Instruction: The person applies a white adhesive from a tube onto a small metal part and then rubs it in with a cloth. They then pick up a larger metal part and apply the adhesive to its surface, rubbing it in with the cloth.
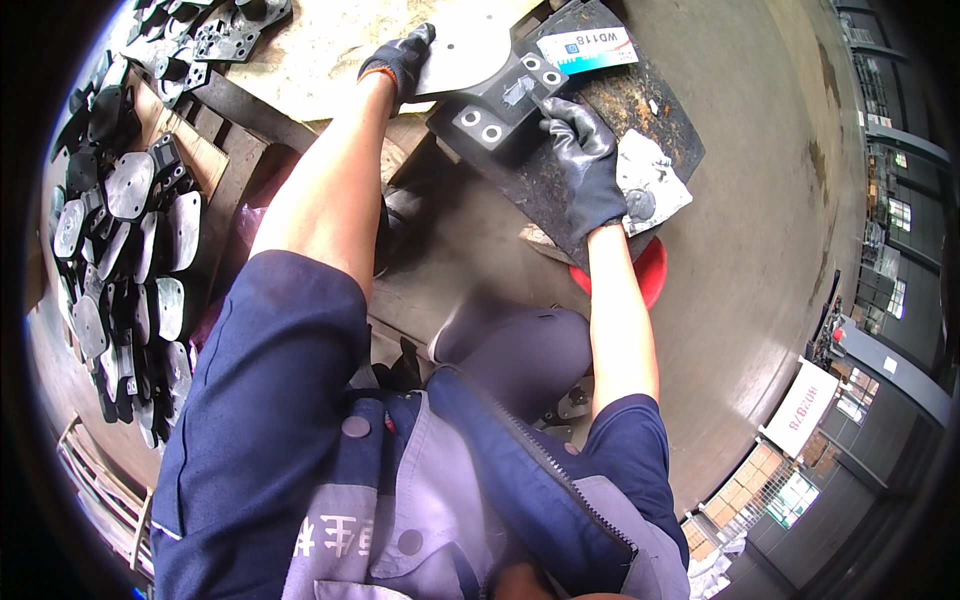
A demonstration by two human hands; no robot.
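My left hand [402, 65], in a black coated glove with an orange cuff edge, closes on the edge of a metal bracket [508, 98]. The bracket joins a wide, rounded pale grey plate to a black block with several ringed holes and a scuffed silvery patch in its middle. My right hand [582, 155], also black-gloved, is at the block's right edge. Its fingers are curled together with the thumb; whatever they pinch is too small or hidden to name. A crumpled white cloth [650, 180] with a dark spot lies beside the right wrist.
A worn dark board [670, 115] supports a blue and white printed card [592, 50]. Beneath it a red bowl [650, 272] shows. Similar brackets [130, 185] pile up at the left, next to plywood [300, 60]. Wooden slats [110, 495] stand at lower left.
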